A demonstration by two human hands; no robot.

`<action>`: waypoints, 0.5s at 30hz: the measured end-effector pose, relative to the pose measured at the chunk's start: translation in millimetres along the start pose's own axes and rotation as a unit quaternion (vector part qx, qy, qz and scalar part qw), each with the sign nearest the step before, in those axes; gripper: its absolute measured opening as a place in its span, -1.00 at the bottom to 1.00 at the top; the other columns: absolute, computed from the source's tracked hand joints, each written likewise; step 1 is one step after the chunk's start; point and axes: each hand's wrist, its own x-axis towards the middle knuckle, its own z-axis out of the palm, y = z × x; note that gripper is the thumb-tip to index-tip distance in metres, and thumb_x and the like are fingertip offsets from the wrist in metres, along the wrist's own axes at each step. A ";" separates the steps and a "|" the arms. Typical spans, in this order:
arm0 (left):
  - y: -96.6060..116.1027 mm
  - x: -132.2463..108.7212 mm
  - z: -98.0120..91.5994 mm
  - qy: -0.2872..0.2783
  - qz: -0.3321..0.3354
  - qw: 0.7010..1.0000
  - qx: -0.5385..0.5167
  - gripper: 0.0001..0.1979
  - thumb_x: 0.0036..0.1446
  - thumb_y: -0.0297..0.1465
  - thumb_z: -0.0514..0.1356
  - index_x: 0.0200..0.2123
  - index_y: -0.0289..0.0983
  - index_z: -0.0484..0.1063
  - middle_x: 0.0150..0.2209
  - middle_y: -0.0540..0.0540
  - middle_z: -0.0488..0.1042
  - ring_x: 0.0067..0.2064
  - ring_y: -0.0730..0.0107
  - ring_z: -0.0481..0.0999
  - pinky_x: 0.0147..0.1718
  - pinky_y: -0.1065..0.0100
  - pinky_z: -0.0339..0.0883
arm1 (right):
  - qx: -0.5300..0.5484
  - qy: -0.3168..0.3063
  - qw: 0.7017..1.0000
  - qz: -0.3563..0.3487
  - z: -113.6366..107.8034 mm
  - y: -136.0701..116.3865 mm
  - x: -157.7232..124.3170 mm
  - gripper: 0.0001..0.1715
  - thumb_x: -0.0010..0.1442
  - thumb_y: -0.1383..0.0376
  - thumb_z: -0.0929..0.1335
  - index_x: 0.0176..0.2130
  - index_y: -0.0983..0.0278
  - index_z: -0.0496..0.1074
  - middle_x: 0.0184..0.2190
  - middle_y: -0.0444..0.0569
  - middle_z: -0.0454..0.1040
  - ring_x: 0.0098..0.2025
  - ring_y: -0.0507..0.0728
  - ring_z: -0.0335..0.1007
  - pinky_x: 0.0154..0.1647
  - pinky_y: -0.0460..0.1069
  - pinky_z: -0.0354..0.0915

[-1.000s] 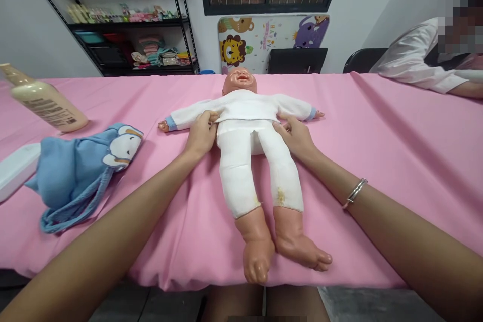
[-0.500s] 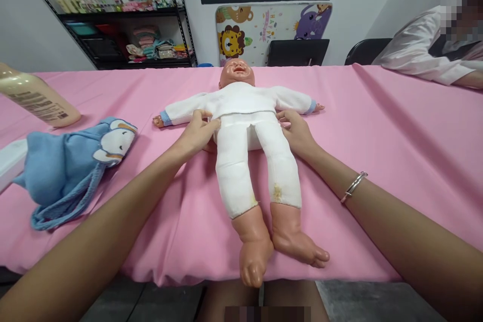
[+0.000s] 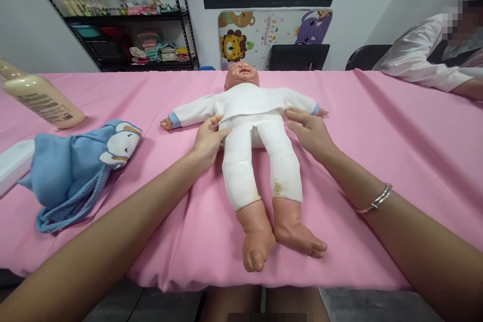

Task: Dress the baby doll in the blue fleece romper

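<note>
1. White-suited baby doll (image 3: pixel 245 131) lies face-up on the pink tablecloth (image 3: pixel 339 241), feet toward the person.
2. Left hand (image 3: pixel 207 141), fingers curled, touches the doll's waist; grip unclear.
3. Right hand (image 3: pixel 309 133) is open, just beside the doll's hip.

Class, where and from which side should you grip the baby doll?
Grip the plastic baby doll in white clothes at the waist from both sides, by the left hand and right hand: it lies on its back, limbs spread, and its trunk is broadest.
</note>
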 end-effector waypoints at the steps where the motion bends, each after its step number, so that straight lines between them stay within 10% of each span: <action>1: -1.3 0.6 0.2 -0.011 0.013 1.000 0.024 -0.54 0.01 -0.62 0.18 0.01 -0.28 0.29 -0.07 -0.15 0.47 -0.30 0.45 0.50 -0.40 0.45 0.41 | -0.004 -0.017 1.000 -0.004 -0.4 -3.0 -2.8 -0.67 0.14 0.35 0.33 -0.09 0.32 0.52 0.15 0.06 0.38 0.26 0.25 0.21 0.31 0.23 0.13; 6: 17.2 -4.6 -17.2 -0.082 0.087 0.960 0.254 -0.60 0.06 -0.46 0.22 0.01 -0.28 0.40 -0.02 -0.19 0.49 -0.08 0.22 0.52 -0.14 0.26 0.44 | 0.005 -0.106 0.994 0.026 1.1 -16.9 -18.1 -0.30 0.17 -0.01 0.36 0.20 0.24 0.31 0.28 0.04 0.21 0.26 0.31 0.21 0.28 0.27 0.15; 15: 66.0 -45.0 -50.9 -0.107 0.170 0.868 0.454 -0.66 0.06 -0.38 0.20 -0.05 -0.20 0.50 -0.03 -0.12 0.53 -0.04 0.18 0.52 -0.07 0.28 0.39 | -0.094 -0.194 0.975 -0.045 15.6 -5.3 -5.6 0.01 -0.04 0.24 0.38 0.34 0.34 0.05 0.39 0.08 -0.10 0.43 0.26 -0.22 0.42 0.23 -0.22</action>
